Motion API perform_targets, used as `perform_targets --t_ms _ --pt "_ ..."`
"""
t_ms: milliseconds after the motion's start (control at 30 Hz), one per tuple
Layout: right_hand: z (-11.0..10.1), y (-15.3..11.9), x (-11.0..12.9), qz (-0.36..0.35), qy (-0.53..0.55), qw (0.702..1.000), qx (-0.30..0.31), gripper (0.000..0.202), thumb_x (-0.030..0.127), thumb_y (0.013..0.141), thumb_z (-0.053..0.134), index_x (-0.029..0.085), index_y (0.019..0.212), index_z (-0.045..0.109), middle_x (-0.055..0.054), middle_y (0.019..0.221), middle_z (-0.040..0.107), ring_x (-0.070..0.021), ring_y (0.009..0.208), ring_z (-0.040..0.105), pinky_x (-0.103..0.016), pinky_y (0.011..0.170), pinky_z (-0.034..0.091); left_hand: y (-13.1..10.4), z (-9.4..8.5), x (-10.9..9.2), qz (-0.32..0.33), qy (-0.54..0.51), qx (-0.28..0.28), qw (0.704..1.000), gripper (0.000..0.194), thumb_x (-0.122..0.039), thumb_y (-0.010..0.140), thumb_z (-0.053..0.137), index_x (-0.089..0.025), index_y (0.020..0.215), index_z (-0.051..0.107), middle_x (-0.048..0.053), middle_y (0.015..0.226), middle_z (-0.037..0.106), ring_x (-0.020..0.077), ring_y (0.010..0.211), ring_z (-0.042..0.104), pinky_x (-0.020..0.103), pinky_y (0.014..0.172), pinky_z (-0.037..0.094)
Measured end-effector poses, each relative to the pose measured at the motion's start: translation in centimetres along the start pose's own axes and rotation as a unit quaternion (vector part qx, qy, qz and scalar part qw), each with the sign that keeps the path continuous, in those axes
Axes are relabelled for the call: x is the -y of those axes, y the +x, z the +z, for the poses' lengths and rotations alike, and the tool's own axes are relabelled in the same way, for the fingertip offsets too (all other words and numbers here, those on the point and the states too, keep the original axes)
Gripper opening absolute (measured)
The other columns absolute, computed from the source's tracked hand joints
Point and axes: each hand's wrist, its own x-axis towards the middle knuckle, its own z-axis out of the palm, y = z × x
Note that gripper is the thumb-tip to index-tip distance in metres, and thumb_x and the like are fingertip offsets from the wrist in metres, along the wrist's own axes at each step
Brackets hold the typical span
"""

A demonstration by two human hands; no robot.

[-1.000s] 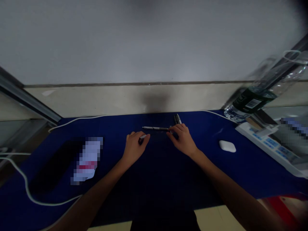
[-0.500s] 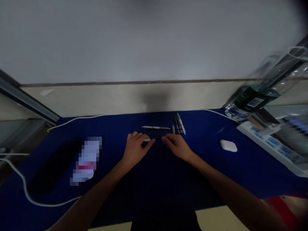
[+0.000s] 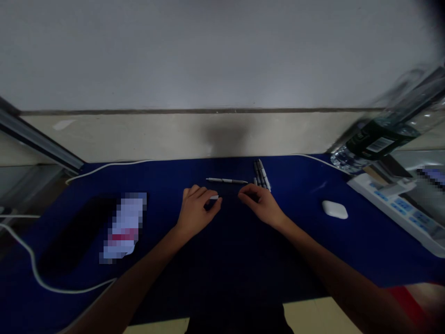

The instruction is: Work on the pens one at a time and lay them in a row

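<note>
Blue covers the worktop (image 3: 295, 260), and over its middle the two hands face each other, well apart from the white case. The left hand (image 3: 196, 211) is curled, holding a small white object (image 3: 213, 197) between its thumb and fingers. The right hand (image 3: 261, 204) is narrow, its fingers bent in towards the thumb; in this dim light I can't fairly tell whether the tips meet.

Just beyond the hands, a pen (image 3: 226, 181) with a white and dark barrel lies crosswise. To its right, near the right hand's knuckles, a cluster of pens (image 3: 263, 175) lies side by side, pointing towards the wall (image 3: 156, 139).

Further right sit the rounded white case (image 3: 334, 209) and a white power strip (image 3: 396, 211) with blue around its sockets. A clear bottle (image 3: 378, 141) with a dark green label stands behind the strip, appearing tilted in the view. On the left lies a pixelated, pale flat item (image 3: 125, 225) with a red band. A white cable (image 3: 36, 273) curves near it, and another thin white cable (image 3: 111, 164) runs along the back edge.
</note>
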Motion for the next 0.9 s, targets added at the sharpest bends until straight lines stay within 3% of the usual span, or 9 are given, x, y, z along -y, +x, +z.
perform_targets --t_ms 367,633,800,900 --pt "-0.9 0.4 -0.4 -0.012 -0.032 0.999 0.021 0.054 0.063 0.107 0.059 0.024 0.071 0.07 -0.002 0.062 0.062 -0.0176 0.058 0.054 -0.033 0.059 0.041 -0.2 0.3 -0.2 0.022 0.0 -0.025 0.999 0.019 -0.032 0.105 0.067 -0.025 0.092 0.08 0.0 0.07 0.064 0.0226 0.079 0.059 0.039 0.081 0.041" --pt "-1.1 0.4 -0.3 -0.011 -0.009 1.0 0.013 0.034 0.057 0.098 0.074 0.023 0.097 0.079 -0.004 0.082 0.075 -0.0188 0.067 0.062 -0.032 0.061 0.046 -0.1 0.3 0.1 0.025 -0.01 -0.046 0.999 0.017 -0.031 0.105 0.067 -0.025 0.094 0.08 -0.001 0.068 0.062 0.0219 0.075 0.059 0.038 0.079 0.04" --pt "-1.3 0.4 -0.3 -0.013 -0.044 0.999 0.021 0.054 0.063 0.108 0.058 0.024 0.075 0.074 -0.003 0.065 0.066 -0.0177 0.06 0.056 -0.033 0.059 0.042 -0.1 0.3 0.0 0.045 -0.014 -0.064 0.997 0.02 -0.03 0.106 0.066 -0.024 0.092 0.078 -0.002 0.067 0.061 0.0211 0.074 0.058 0.039 0.078 0.038" --pt "-1.4 0.5 -0.3 -0.016 -0.037 0.999 0.018 0.051 0.062 0.106 0.062 0.023 0.076 0.075 -0.003 0.066 0.067 -0.0177 0.061 0.056 -0.032 0.059 0.042 0.0 0.3 0.0 0.052 -0.014 -0.067 0.996 0.02 -0.029 0.106 0.066 -0.024 0.092 0.078 -0.002 0.067 0.06 0.0208 0.074 0.058 0.038 0.077 0.037"
